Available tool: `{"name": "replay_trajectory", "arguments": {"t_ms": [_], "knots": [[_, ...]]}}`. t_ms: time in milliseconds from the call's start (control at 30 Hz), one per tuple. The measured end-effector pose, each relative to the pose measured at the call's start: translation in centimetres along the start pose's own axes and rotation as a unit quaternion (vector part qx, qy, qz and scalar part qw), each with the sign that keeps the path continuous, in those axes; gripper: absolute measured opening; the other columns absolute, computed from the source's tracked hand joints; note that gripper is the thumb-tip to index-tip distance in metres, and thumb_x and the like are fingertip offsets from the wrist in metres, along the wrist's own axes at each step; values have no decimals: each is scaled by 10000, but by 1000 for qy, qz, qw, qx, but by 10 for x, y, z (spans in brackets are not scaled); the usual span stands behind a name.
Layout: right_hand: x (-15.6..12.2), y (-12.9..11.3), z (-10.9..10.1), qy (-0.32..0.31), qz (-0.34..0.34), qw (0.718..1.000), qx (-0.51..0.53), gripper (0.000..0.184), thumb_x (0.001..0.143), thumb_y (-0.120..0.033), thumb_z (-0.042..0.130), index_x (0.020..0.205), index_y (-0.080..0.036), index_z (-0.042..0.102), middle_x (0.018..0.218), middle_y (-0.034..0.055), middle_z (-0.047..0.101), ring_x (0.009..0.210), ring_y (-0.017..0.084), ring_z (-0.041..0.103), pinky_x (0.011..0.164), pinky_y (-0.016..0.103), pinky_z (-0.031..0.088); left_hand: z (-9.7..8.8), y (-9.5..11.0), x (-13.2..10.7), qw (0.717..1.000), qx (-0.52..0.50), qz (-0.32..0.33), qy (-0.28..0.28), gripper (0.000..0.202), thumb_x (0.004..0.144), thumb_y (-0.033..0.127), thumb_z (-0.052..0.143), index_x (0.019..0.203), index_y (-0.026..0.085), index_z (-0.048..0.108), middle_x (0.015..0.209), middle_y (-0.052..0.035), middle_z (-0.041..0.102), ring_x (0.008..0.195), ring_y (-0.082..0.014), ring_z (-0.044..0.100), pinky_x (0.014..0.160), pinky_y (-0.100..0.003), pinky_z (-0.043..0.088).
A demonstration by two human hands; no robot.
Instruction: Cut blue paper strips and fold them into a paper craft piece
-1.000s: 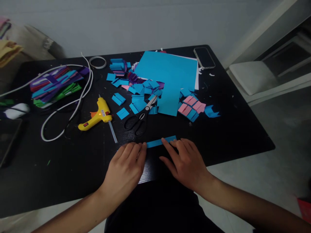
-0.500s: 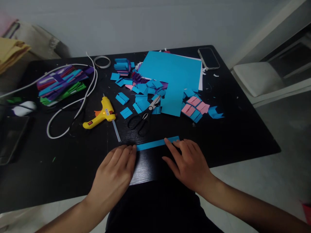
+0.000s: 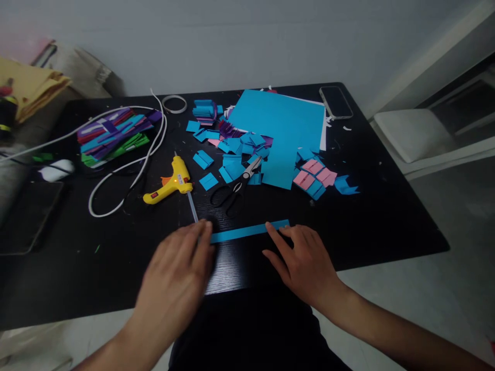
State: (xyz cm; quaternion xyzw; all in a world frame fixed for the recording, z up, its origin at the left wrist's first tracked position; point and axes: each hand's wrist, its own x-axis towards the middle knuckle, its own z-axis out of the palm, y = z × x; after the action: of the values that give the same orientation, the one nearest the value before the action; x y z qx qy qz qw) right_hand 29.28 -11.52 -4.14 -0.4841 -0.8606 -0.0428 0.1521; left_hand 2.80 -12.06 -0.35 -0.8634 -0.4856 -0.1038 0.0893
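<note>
A narrow blue paper strip point(image 3: 240, 233) lies flat across the black table in front of me. At its left end is my left hand point(image 3: 176, 268), palm down and slightly blurred, its fingers stretched forward and hiding that end. My right hand point(image 3: 303, 255) rests at the right part of the strip with the index fingertip on it and the thumb spread apart. Just beyond the strip lie black-handled scissors point(image 3: 237, 186). A yellow glue gun point(image 3: 170, 184) lies further left, its clear glue stick point(image 3: 192, 207) pointing toward my left hand.
Behind the scissors are folded blue pieces point(image 3: 232, 167), pink pieces point(image 3: 304, 180) and a large blue sheet point(image 3: 278, 118). A phone point(image 3: 335, 102) lies at the back right. Coloured strips point(image 3: 116, 134), a white cable point(image 3: 101, 211) and a tape roll point(image 3: 175, 104) occupy the left.
My left hand has shifted up and left over the strip's end, its fingers reaching further forward. The right hand keeps its place on the strip. The whole view has swung slightly left.
</note>
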Motion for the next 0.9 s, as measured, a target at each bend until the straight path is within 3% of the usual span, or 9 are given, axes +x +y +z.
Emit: {"name": "replay_trajectory", "arguments": {"t_ms": [100,233,467,733,900], "knots": [[-1,1,1,2,1,1000,2,442,1061,-365,529,1352,-64,671,985,167,648,900,285,581,803,452,535,15,38,10,995,-75,60,-3,454,1050,271,513,1420,13,567,1465,-207,621,1352,-339,576,1081,-468,508],[-1,1,0,-9,0,1000,20,437,1064,-339,522,1376,-61,649,1019,168,655,934,290,583,835,459,528,34,69,13,993,-113,32,-22,539,1079,415,438,1433,26,555,1500,-184,606,1393,-320,559,1123,-481,490],[-1,3,-1,-7,27,999,44,445,1044,-356,567,1395,-94,643,1064,157,640,968,289,574,882,464,503,36,67,14,992,-124,7,-38,496,1065,408,482,1400,61,593,1485,-193,615,1371,-326,580,1087,-479,501],[-11,25,-12,-12,80,997,0,403,1050,-366,548,1381,-163,656,1053,142,596,950,280,563,839,463,499,33,70,19,992,-116,-1,-39,502,1045,423,521,1377,59,618,1449,-203,642,1299,-345,618,1027,-494,508],[-12,26,-11,5,90,996,7,423,1042,-380,558,1377,-137,646,1087,156,616,1019,305,589,910,540,531,35,74,20,992,-117,-17,-34,590,1054,446,495,1463,21,528,1414,-202,667,1292,-332,618,1048,-503,486]]}}
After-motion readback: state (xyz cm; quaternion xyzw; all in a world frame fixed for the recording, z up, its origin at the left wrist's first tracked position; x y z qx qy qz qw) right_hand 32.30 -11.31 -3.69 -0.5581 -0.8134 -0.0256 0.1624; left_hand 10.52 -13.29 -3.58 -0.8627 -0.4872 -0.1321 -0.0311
